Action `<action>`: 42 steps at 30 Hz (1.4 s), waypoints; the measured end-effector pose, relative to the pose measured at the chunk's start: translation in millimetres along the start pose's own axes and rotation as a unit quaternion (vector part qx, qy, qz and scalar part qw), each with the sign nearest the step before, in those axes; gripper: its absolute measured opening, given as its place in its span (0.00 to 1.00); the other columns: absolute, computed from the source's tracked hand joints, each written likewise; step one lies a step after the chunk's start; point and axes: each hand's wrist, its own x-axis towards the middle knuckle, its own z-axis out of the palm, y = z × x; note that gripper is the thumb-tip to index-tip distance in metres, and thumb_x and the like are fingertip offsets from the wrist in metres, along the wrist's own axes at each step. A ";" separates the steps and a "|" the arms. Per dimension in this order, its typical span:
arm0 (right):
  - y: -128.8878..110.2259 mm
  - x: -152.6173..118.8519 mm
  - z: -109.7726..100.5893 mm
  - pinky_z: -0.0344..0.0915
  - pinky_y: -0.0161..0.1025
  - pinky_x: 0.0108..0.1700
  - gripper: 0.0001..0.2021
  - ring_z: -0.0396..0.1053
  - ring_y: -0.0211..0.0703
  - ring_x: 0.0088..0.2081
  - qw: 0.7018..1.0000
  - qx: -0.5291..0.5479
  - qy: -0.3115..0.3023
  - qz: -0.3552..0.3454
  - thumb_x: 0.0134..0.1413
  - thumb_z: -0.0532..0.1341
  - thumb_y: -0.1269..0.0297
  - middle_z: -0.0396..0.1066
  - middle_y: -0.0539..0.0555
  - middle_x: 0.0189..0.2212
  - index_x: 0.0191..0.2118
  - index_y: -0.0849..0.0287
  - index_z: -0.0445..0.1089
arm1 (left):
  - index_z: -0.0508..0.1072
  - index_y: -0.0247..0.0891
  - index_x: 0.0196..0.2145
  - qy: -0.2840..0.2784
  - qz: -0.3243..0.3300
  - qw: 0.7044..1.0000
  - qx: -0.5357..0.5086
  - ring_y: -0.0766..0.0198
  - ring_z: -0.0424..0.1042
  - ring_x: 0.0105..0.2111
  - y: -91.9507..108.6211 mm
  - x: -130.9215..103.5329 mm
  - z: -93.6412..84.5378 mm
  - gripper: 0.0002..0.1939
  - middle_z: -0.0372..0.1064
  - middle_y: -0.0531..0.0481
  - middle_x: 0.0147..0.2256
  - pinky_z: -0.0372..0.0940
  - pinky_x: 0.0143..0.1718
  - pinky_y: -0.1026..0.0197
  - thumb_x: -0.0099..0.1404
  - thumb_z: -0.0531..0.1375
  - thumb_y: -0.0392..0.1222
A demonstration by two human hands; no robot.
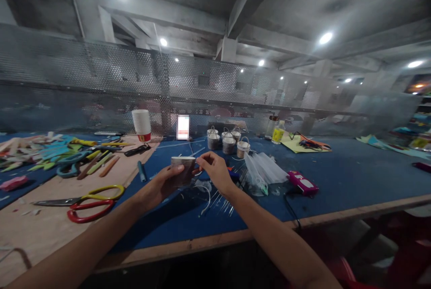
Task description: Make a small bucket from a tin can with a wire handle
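My left hand [161, 184] is wrapped round a small grey-brown cup [185, 173] with a pale rim, held upright above the blue table mat. Against the cup's right side, my right hand [215, 171] has thumb and forefinger pinched together. A bit of something white shows below those fingertips, too small to name. Beneath the hands lies a curved white cord [208, 201] beside thin clear strips [225, 205]. Behind them stand several little cup buckets with looped handles, among them a grey one [229, 144] and a paler one [243, 149].
Left are scissors [81, 201] with red and yellow handles, a stack of paper cups [141, 123] and coloured scraps. Clear plastic bags [261, 170] and a magenta device [303, 183] with a cable lie right. Farther back is a yellow-labelled bottle [278, 133]; perforated metal panels [202, 82] border the table.
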 end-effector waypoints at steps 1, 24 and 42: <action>0.2 -0.1 0.1 0.67 0.37 0.38 0.12 0.70 0.40 0.28 1.000 0.002 -0.002 0.002 0.54 0.66 0.54 0.68 0.46 0.23 0.32 0.57 0.70 | 0.79 0.35 0.52 -0.004 -0.003 1.000 0.004 0.52 0.76 0.50 0.8 -0.7 0.6 0.18 0.79 0.38 0.50 0.64 0.54 0.56 0.67 0.63 0.44; -0.5 -1.1 1.1 0.68 0.37 0.37 0.11 0.71 0.40 0.28 1.000 -0.013 -0.002 0.001 0.54 0.66 0.54 0.68 0.46 0.23 0.32 0.57 0.70 | 0.79 0.36 0.51 -0.008 0.006 1.000 0.010 0.54 0.76 0.46 -0.3 -1.0 -0.1 0.17 0.79 0.39 0.47 0.65 0.48 0.58 0.67 0.62 0.44; 1.1 -0.3 -0.1 0.69 0.37 0.36 0.12 0.74 0.43 0.30 1.000 -0.013 -0.009 -0.001 0.55 0.66 0.53 0.69 0.48 0.24 0.33 0.57 0.71 | 0.81 0.37 0.49 -0.011 0.001 1.000 0.004 0.52 0.76 0.46 -2.8 1.5 -7.7 0.19 0.80 0.39 0.47 0.66 0.48 0.56 0.63 0.65 0.46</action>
